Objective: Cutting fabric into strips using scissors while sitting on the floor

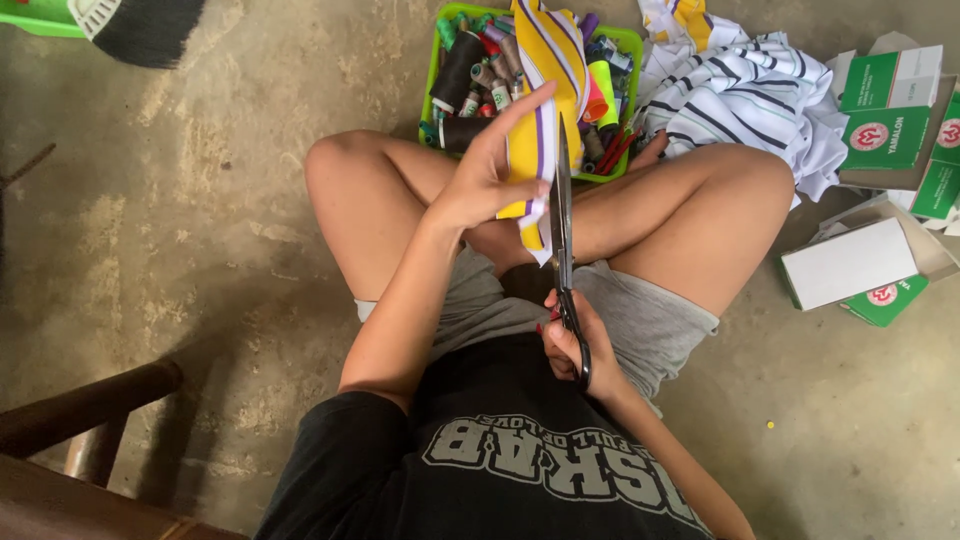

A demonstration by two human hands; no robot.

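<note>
I sit cross-legged on a concrete floor. My left hand point(492, 165) is raised over my knees and grips a strip of yellow, purple and white striped cloth point(549, 60) that hangs in front of me. My right hand point(572, 345) is low near my lap, with its fingers through the handles of a pair of long dark scissors point(562, 215). The blades point up and away from me and lie along the right edge of the cloth, just beside my left hand's fingers.
A green basket point(628, 42) full of thread spools stands past my knees. A heap of striped white cloth point(745, 95) lies to its right. Green and white cardboard boxes point(885, 135) sit at the far right. Dark wooden furniture point(85, 405) is at lower left.
</note>
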